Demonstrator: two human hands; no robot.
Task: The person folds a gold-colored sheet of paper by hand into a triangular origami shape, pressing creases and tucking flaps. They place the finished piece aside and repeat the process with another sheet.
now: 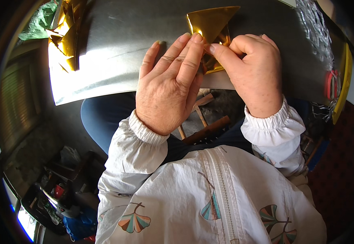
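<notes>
A sheet of shiny gold foil paper (213, 22), partly folded to a point, lies on the dark tabletop (120, 38) near its front edge. My left hand (164, 81) is laid flat with its fingers stretched out, the fingertips touching the foil's left side. From the right, my right hand (256, 67) pinches the foil between thumb and curled fingers, next to the left index fingertip. Both hands cover part of the lower folds, so their exact shape is hidden.
Folded gold foil pieces (66, 36) stand at the table's left, beside a green plastic bag (39, 20). Silvery strands (315, 30) and a red-rimmed object (331, 84) lie at the right, near a yellow strip (343, 83). Wooden bars (207, 131) show below the table edge.
</notes>
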